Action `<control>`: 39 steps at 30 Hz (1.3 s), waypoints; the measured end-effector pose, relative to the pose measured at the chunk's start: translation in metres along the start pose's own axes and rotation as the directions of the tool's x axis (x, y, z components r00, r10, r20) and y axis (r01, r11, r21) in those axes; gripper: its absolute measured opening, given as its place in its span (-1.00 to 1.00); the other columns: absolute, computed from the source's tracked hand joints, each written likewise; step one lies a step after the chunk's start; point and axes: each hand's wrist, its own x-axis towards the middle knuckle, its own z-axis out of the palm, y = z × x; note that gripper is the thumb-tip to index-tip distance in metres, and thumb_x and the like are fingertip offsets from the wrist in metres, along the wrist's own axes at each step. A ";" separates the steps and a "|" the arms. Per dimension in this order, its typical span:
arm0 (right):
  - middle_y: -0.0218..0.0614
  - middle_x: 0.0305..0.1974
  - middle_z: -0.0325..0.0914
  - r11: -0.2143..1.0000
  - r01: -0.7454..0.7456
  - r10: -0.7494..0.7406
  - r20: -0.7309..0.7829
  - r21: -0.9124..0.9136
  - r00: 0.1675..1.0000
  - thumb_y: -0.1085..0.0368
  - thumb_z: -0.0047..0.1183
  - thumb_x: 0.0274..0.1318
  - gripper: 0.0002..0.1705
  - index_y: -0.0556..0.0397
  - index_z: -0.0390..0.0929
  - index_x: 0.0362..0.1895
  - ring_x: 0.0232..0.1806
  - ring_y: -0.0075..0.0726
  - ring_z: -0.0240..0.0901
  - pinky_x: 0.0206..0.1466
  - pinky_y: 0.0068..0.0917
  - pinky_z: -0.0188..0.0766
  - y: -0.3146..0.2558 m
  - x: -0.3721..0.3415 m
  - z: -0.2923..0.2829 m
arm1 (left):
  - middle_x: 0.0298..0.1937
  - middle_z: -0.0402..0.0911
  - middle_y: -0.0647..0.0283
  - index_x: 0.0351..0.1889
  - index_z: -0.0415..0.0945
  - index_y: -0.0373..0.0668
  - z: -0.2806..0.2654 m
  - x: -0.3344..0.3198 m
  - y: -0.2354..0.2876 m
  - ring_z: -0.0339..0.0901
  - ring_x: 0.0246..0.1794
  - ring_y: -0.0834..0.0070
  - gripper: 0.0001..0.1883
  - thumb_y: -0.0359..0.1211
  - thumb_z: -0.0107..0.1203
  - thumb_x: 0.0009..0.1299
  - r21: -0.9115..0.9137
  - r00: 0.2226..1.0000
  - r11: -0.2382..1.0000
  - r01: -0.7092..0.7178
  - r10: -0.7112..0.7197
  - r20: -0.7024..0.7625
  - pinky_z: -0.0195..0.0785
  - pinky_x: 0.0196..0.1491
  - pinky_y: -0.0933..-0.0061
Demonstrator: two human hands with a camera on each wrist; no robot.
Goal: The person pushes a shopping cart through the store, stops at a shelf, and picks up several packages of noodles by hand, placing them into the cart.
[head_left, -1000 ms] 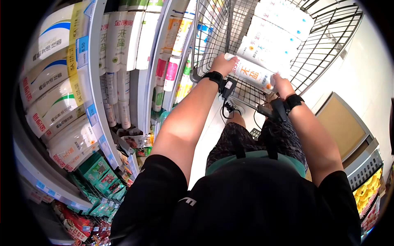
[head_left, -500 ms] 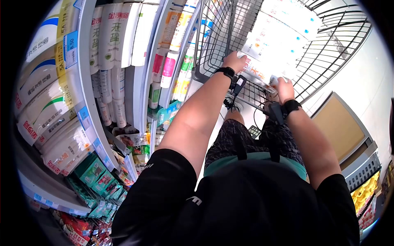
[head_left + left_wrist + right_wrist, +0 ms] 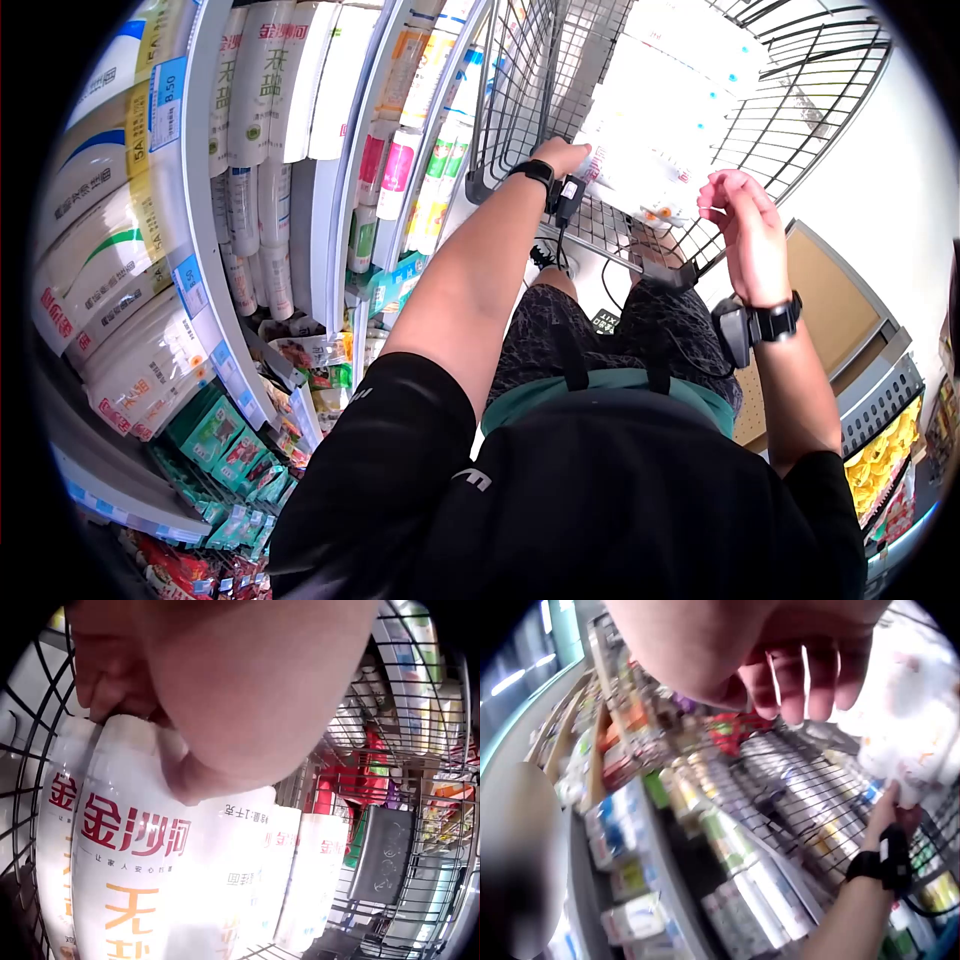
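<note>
White cylindrical packs of dried noodles [image 3: 660,110] with red and orange lettering lie side by side in a wire shopping cart [image 3: 815,130]. At the cart's left, my left hand [image 3: 562,155] holds the end of the nearest noodle pack [image 3: 124,847]. The left wrist view shows its thumb on one side of that end and fingers behind it. My right hand [image 3: 752,225] is raised off the packs, right of the cart's handle end, fingers loosely bent and nothing in them. Its spread fingers [image 3: 791,686] show in the right wrist view.
Left of the cart, store shelves [image 3: 215,250] hold more noodle packs [image 3: 265,85], with price tags along their edges. Green packets [image 3: 225,430] hang lower down. A tan board [image 3: 815,300] and yellow packages [image 3: 885,450] stand on the right.
The noodle pack held in both hands has settled against the others in the cart. My right hand has let go and moved right and up; the left stays at the pack's end.
</note>
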 end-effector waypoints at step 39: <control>0.04 -0.21 0.50 -0.015 1.000 -0.857 0.515 0.024 -0.025 0.35 -0.30 0.30 -0.68 0.35 0.40 -0.08 -0.17 -0.13 0.45 0.02 -0.31 0.33 -0.219 -0.385 0.113 | 0.08 0.49 0.16 0.14 0.36 -0.21 -0.125 -0.387 -0.174 0.51 0.04 0.28 -0.62 -0.23 -0.10 0.45 -0.803 0.843 0.256 -0.538 0.136 -0.521 0.41 0.01 0.27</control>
